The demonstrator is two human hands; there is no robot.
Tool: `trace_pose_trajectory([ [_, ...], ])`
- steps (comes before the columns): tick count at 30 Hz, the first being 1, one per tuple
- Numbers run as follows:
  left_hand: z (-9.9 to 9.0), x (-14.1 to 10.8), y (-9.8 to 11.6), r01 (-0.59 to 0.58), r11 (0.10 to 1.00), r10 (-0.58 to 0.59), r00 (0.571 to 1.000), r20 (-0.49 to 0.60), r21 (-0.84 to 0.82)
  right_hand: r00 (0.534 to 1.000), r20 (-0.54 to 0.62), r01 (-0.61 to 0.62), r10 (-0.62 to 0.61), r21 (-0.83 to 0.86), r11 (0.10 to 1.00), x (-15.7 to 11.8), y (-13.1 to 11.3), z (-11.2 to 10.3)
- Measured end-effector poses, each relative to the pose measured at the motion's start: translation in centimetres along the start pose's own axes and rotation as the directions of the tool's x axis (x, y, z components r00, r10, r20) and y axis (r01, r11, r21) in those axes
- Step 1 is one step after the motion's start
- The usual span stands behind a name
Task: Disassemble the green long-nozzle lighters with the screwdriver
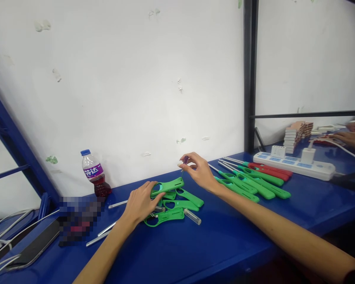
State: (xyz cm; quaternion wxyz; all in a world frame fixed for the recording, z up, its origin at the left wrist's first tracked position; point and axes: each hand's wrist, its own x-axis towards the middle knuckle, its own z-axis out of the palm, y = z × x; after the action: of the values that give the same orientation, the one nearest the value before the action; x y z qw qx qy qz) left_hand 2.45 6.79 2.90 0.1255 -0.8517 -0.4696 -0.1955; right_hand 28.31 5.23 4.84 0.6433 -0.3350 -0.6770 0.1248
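Currently, two groups of lighters lie on the blue desk [219,240]. Right side: several green lighters [244,182] and a few red lighters [270,170], side by side, handles closed as far as visible, pale metal barrels attached. Centre-left: green casings [177,204] in a loose pile, at least one an open shell with its inner side showing. Judged status: work on the centre pile is partial; the right-hand group appears whole. Exact counts uncertain owing to overlap.

Left hand [142,201]: fingers closed around a green handle [170,185], held above the pile. Right hand [198,169]: fingers pinched narrow on the purple grip of a small screwdriver [185,160], shaft pointing down to the far end of that handle; whether the tip is seated in a screw, cannot tell. Metal barrels [98,238] extend left from beneath the left forearm; attachment hidden.

Containers: a clear tube [192,216], apparently a fuel reservoir, lies loose beside the pile; contents not readable. Drink bottle [95,173] upright near the wall, blue cap on, dark red liquid in its lower part, upper part without liquid.
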Motion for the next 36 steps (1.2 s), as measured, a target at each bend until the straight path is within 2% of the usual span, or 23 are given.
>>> trace_pose_trajectory([
  [11,0.2,-0.1,-0.3,0.034,0.996,-0.032,0.999,-0.025,0.087,0.995,0.022,0.103,-0.102,-0.033,0.994,-0.7,1.0,0.5],
  [17,0.1,-0.1,-0.5,0.056,0.992,-0.050,0.997,-0.057,0.113,0.989,0.016,0.146,-0.146,-0.075,0.986,-0.8,0.0,0.2],
  [29,0.3,-0.1,-0.9,0.053,0.990,-0.044,0.996,-0.073,0.133,0.991,-0.082,0.099,-0.105,-0.068,0.993,-0.4,-0.3,-0.1],
  [36,0.1,0.0,-0.8,0.055,0.989,-0.046,0.997,-0.066,0.136,0.996,-0.041,0.077,-0.078,-0.032,0.997,-0.6,-0.5,0.1],
])
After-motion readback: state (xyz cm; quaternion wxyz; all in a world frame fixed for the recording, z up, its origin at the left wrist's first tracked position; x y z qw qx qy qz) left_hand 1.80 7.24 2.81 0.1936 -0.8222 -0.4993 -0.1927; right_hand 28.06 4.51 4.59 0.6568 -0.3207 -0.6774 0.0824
